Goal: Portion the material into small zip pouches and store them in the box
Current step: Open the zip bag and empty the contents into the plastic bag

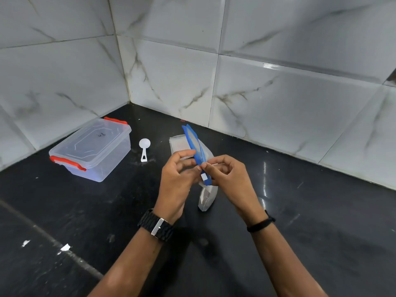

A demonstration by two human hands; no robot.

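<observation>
A clear zip bag with a blue zipper strip and a white slider holds pale grainy material at its bottom. My left hand and my right hand both pinch the blue strip near the slider, above the black counter. Behind the bag lies a small stack of clear zip pouches. A white plastic scoop lies flat to the left of them. Farther left, by the tiled wall, the clear plastic box stands with its lid on and its orange clips down.
The black counter meets white marble-look tiled walls in a corner at the back. Small white scraps lie on the counter at the near left. White dust marks the surface around the scoop.
</observation>
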